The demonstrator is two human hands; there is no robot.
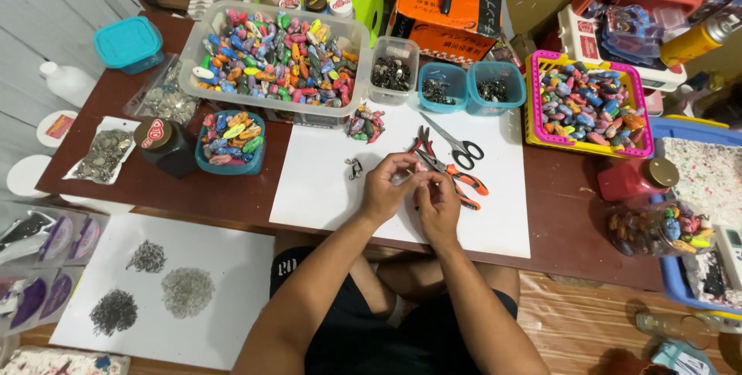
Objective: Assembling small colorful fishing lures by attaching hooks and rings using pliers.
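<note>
Brown wooden table (556,213), white paper sheet (325,182), hands (413,193) pinching small metal piece (403,179)

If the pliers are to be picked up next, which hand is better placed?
Probably the right hand: the orange-handled pliers lie just beyond its fingers on the white sheet. The left hand sits farther away, and both pinch a small piece too tiny to identify.
</note>
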